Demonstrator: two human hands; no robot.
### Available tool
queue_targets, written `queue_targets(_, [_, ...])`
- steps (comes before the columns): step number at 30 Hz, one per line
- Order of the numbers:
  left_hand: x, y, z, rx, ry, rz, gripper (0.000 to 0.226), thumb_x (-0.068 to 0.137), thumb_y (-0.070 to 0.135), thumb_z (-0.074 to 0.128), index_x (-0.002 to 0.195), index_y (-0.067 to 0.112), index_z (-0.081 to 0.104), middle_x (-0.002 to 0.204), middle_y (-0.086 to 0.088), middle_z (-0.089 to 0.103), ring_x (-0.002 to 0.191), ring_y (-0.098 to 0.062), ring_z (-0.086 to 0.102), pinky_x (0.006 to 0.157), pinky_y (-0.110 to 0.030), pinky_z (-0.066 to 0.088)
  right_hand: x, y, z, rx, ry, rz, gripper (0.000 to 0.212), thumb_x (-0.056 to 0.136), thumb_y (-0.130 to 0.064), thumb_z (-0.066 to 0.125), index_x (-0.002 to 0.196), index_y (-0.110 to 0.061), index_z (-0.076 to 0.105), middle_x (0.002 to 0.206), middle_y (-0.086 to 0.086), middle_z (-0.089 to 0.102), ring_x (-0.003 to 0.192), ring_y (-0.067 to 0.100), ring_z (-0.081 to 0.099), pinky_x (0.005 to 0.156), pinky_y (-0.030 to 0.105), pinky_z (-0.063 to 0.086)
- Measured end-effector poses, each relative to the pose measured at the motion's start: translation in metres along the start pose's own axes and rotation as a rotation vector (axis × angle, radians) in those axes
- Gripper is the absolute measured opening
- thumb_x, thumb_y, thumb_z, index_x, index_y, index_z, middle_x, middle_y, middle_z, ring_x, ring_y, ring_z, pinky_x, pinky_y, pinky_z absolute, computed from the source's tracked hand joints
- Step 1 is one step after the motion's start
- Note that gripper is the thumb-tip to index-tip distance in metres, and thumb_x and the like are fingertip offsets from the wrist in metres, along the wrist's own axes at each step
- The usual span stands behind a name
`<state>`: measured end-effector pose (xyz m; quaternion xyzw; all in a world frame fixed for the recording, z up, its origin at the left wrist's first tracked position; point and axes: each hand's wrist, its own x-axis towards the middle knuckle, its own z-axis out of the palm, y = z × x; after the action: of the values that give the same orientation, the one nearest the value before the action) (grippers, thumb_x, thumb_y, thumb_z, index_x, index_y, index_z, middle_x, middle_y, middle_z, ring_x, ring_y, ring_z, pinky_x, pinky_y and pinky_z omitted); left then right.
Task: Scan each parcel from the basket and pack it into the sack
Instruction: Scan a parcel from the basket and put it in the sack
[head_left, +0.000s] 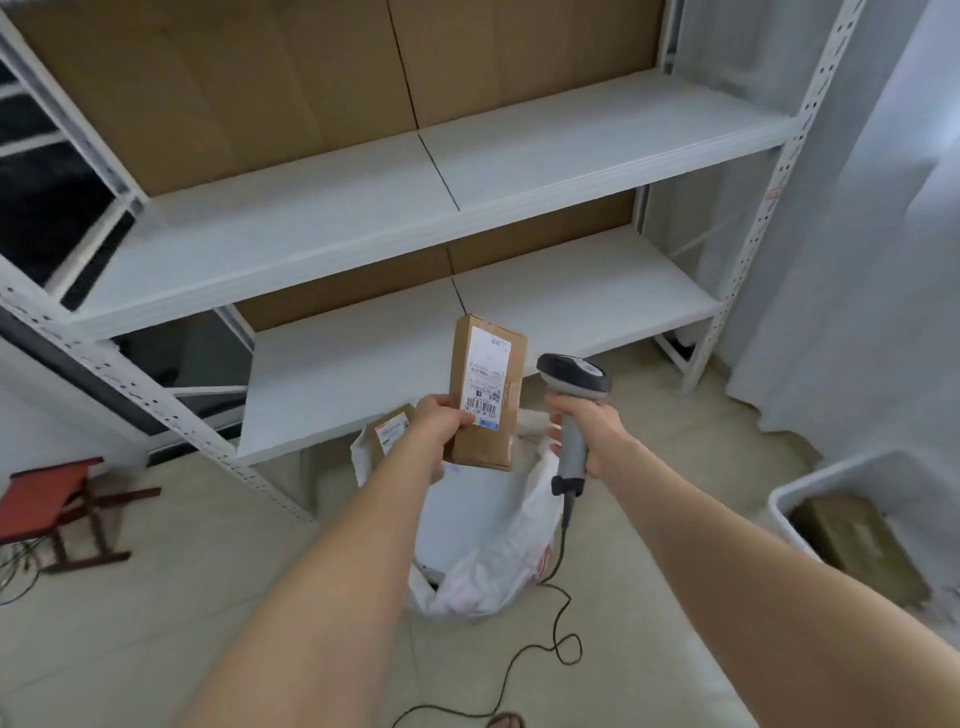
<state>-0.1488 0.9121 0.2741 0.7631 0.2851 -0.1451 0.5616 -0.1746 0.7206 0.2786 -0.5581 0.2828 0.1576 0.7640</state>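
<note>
Your left hand (441, 421) grips the parcel (485, 384) by its lower left edge. The thumb lies across the front face, just beside the barcode on the label (485, 379), and the other fingers curl round behind, out of sight. The parcel is a slim brown cardboard box, held upright in the air with its top tilted slightly right and its label towards you.

From its shape it should be stiff and light enough for one hand, and dry card is unlikely to slip. Squeeze on the edges and corners, where card is strongest, because the wide faces may dent. Keep your thumb off the barcode so that it can be read.

Below your fingers the white sack (488, 545) lies open on the floor, soft and floppy. Another parcel (389, 431) shows at its mouth, just left of your wrist.

Just right of the held box is the scanner (571, 376), its head near the label. Your right hand (587, 431) is wrapped round its handle, fingers closed on the grip. Whether one presses the trigger cannot be told. Its cable (558, 566) trails to the floor.

Well apart to the right of those fingers stands the basket (779, 501) with a brown package (857, 545) in it.
</note>
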Motion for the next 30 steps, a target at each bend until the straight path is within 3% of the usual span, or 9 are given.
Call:
queue_targets(3, [0.055,-0.029,-0.027,0.016,0.008,-0.060,0.033,0.085,0.003,0.067,0.116,0.010,0.059,0.116,-0.011,0.066,0.105,-0.030,0.062,0.089,-0.047,0.053,0.033,0.024,0.038,-0.003,0.046,0.062,0.023,0.083,-0.012,0.074,0.101,-0.005,0.063,0.095,0.014,0.061,0.083,0.027,0.060,0.070,0.037,0.051])
queue_targets(7, [0.122,-0.073,-0.034,0.057,0.008,-0.121,0.032,0.088,0.009,0.065,0.120,0.006,0.062,0.117,-0.012,0.066,0.101,-0.029,0.062,0.079,-0.039,0.054,0.076,0.057,0.059,0.020,0.090,0.105,0.034,0.085,-0.010,0.073,0.115,-0.004,0.058,0.091,0.013,0.055,0.072,0.024,0.055,0.062,0.035,0.047])
queue_targets(10, [0.167,-0.112,-0.015,0.111,-0.032,-0.184,0.029,0.091,0.013,0.060,0.120,0.005,0.062,0.117,-0.014,0.066,0.102,-0.031,0.063,0.090,-0.041,0.052,0.112,0.078,0.060,0.013,0.140,0.128,0.020,0.085,-0.007,0.070,0.103,-0.004,0.060,0.083,0.012,0.052,0.066,0.022,0.051,0.061,0.033,0.044])
queue_targets(15, [0.204,-0.158,0.025,0.050,-0.058,-0.376,0.034,0.097,0.016,0.050,0.129,0.004,0.050,0.118,-0.013,0.059,0.104,-0.030,0.058,0.086,-0.038,0.051,0.159,0.104,0.053,-0.002,0.151,0.166,0.029,0.087,-0.010,0.068,0.113,-0.001,0.059,0.095,0.015,0.051,0.077,0.026,0.052,0.065,0.035,0.043])
queue_targets(21, [0.241,-0.153,0.030,0.107,0.056,-0.336,0.033,0.097,0.006,0.044,0.129,-0.001,0.050,0.130,-0.018,0.055,0.118,-0.034,0.053,0.096,-0.039,0.046,0.186,0.110,0.045,-0.011,0.155,0.162,0.038,0.088,-0.009,0.067,0.123,0.000,0.057,0.099,0.016,0.055,0.083,0.029,0.053,0.067,0.035,0.045])
queue_targets(25, [0.233,-0.134,0.024,0.246,0.066,-0.267,0.034,0.092,0.002,0.047,0.126,0.001,0.052,0.125,-0.020,0.059,0.106,-0.033,0.060,0.079,-0.036,0.051,0.174,0.098,0.039,0.023,0.179,0.183,0.024,0.087,-0.010,0.069,0.108,-0.001,0.059,0.092,0.015,0.057,0.077,0.026,0.055,0.063,0.032,0.046])
queue_targets(27, [0.223,-0.115,0.026,0.313,0.024,-0.206,0.029,0.091,0.001,0.045,0.117,0.000,0.056,0.125,-0.025,0.057,0.101,-0.035,0.060,0.076,-0.039,0.053,0.161,0.087,0.035,0.064,0.190,0.172,0.019,0.087,-0.010,0.069,0.102,-0.003,0.059,0.089,0.013,0.058,0.076,0.024,0.056,0.062,0.030,0.047])
queue_targets(30, [0.193,-0.072,0.043,0.426,-0.074,-0.089,0.035,0.092,0.006,0.047,0.126,0.005,0.056,0.112,-0.016,0.059,0.102,-0.034,0.060,0.088,-0.040,0.050,0.133,0.068,0.021,0.117,0.212,0.140,0.016,0.087,-0.009,0.067,0.101,-0.005,0.060,0.088,0.013,0.062,0.073,0.022,0.059,0.065,0.031,0.045])
